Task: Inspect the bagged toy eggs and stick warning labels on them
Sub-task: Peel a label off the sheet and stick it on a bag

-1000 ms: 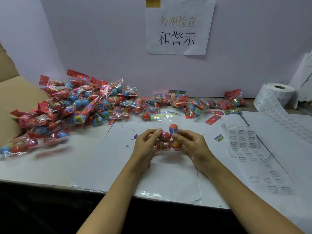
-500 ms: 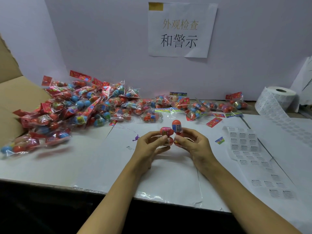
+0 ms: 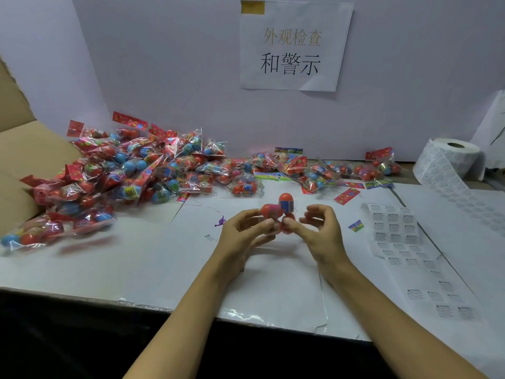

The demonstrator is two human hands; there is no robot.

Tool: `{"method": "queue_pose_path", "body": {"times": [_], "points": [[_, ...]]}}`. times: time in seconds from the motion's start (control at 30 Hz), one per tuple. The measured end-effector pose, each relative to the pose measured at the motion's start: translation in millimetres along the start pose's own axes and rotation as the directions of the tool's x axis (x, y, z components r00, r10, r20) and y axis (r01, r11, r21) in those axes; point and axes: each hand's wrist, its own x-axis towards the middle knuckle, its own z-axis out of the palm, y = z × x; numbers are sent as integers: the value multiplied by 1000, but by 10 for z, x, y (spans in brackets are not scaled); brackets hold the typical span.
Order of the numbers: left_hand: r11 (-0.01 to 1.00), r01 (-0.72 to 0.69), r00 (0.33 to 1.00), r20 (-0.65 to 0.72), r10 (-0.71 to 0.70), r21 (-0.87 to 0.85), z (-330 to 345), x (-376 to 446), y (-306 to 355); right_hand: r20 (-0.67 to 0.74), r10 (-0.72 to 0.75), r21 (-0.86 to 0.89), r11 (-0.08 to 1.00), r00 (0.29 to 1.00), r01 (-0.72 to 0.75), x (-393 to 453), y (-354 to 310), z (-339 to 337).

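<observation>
Lilac wall (image 3: 164,64) — white table (image 3: 82,269)

The paper sign (image 3: 295,46) on the wall reads 外观检查 和警示.

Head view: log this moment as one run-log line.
stage: inspecting | left hand: holds bag of toy eggs | right hand: pinches same bag | label sheet: on table, right | label: not yet stuck
</observation>
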Motion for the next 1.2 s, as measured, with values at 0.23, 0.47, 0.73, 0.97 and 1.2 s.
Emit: {"method": "queue_pose_path", "body": {"times": [0.23, 0.47, 0.73, 0.97, 1.2], "points": [[992, 5, 999, 44, -11, 123, 25, -21, 15, 132, 24, 76, 997, 991, -35, -18, 1, 34], [978, -83, 996, 22, 81, 191, 27, -44, 26, 192, 61, 182, 978, 980, -97, -46, -24, 62], [997, 69, 994, -78, -71, -38, 32, 31, -22, 359, 119, 323, 915, 926, -242, -36, -61, 31], [1000, 23, 995, -100, -24, -14, 10, 10, -26, 345, 116, 290, 931, 931, -223, -68, -78, 73], [1000, 29, 996, -80, -29, -5, 8, 19, -29, 329, 116, 282, 935, 937, -215, -70, -95, 62]]}}
